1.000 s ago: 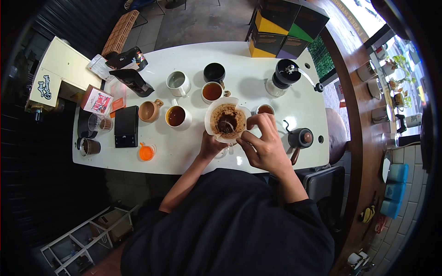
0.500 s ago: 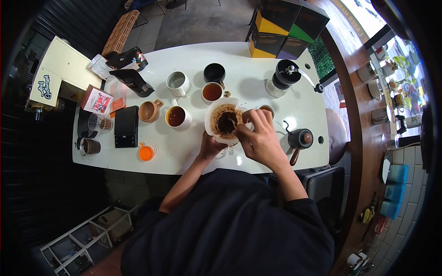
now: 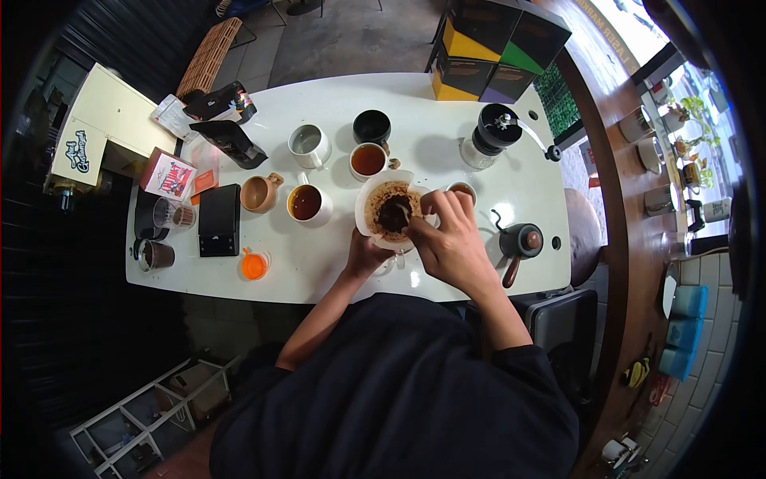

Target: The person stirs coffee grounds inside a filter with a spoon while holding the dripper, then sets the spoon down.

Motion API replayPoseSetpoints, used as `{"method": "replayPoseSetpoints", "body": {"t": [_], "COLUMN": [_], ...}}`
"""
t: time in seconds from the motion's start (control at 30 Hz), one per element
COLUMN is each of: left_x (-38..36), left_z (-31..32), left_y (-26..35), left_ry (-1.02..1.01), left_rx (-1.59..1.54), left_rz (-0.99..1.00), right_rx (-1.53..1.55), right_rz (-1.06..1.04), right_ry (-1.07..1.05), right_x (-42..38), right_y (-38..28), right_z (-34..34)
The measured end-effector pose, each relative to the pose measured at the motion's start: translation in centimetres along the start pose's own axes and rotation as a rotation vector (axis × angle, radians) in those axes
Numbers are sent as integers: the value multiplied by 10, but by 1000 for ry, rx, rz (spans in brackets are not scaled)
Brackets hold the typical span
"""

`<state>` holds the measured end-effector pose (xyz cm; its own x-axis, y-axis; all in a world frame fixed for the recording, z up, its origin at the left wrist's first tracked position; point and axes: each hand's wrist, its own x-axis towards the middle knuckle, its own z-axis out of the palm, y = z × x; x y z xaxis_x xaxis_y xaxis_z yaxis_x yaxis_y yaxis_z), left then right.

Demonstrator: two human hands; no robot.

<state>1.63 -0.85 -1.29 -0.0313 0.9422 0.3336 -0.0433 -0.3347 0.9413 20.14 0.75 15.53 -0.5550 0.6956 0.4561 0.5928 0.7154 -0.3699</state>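
Note:
At the table's front middle, a coffee dripper lined with a paper filter [image 3: 363, 209] holds wet, dark coffee grounds [image 3: 389, 217]. My left hand [image 3: 369, 254] is closed around its near left side, its fingers partly hidden underneath. Over the right rim, my right hand [image 3: 453, 243] pinches a thin stirring tool, probably a spoon [image 3: 405, 213], whose end dips into the grounds. Just beyond stand a mug of brown liquid [image 3: 368, 160] and, to the left, a white mug of similar liquid [image 3: 306, 202]. A small cup [image 3: 461, 189] is partly hidden behind my right hand.
A gooseneck kettle [image 3: 523, 239] and hand grinder [image 3: 493, 132] stand to the right. Leftward are a black scale [image 3: 219, 221], a brown cup [image 3: 258, 193] and an orange cup-shaped item [image 3: 254, 265]. A grey-white mug [image 3: 309, 145], black cup [image 3: 372, 126] and boxes [image 3: 479, 68] sit farther back.
The stirring tool's end has shifted slightly within the grounds, with a small movement of my right hand. My left hand stays in place on the dripper.

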Motion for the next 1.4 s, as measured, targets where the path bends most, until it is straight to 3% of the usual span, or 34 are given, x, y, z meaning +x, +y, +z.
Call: {"method": "replayPoseSetpoints", "body": {"t": [0.1,0.3,0.5,0.77,1.0,1.2,1.4], "left_x": [1,-4,2,-1,1,1,1], "left_z": [0,-9,-2,-4,-2,-5,-1], "left_y": [1,-23,-4,-6,-3,-11,-1], "left_ry": [-1,-81,-32,-29,-38,-68,-34], "left_rx": [22,78,24,2,-14,115,8], "left_rz": [-8,32,13,0,-12,42,8], "right_rx": [39,119,177,7,91,129,145], "right_rz": [2,9,36,9,14,16,34], "right_ry": [-55,60,-32,138,-12,24,15], "right_x": [-5,-3,-3,1,-6,-5,-5], "right_y": [-5,-12,-5,-3,-8,-13,0], "right_z": [2,-20,-1,-8,5,-17,1]}}
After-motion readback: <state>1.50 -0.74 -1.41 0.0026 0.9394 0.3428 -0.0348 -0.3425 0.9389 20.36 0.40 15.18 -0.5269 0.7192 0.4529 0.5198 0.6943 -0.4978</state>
